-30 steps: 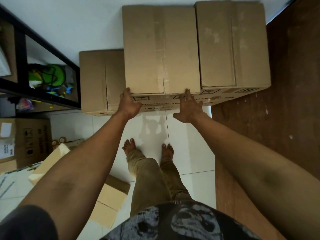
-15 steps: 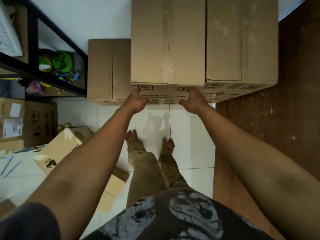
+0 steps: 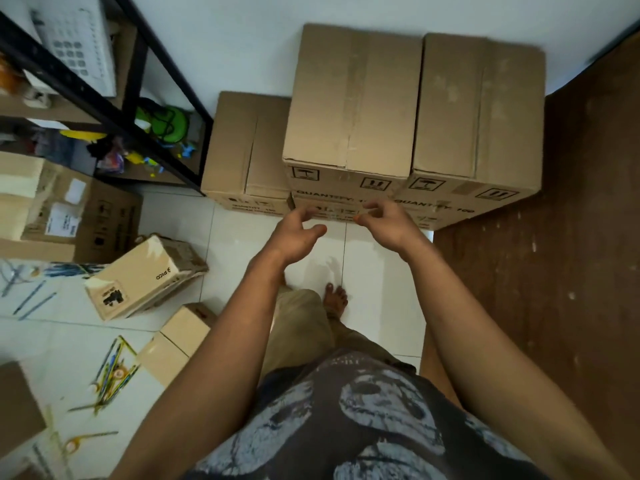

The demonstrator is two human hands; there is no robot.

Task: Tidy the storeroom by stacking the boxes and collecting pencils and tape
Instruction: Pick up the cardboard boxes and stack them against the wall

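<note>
Against the back wall, middle box [image 3: 353,98] sits stacked beside right box [image 3: 479,109]. Left hand [image 3: 294,233] and right hand [image 3: 388,220] hover loose-fingered, holding nothing. Risk: pencils [image 3: 114,368] scattered on floor tiles [image 3: 381,271] underfoot could cause slipping

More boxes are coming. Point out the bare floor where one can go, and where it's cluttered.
Bare white tiles between the stacked cartons, the brown door and the feet. Crowded on the left: small boxes, scattered pencils and tape.
</note>
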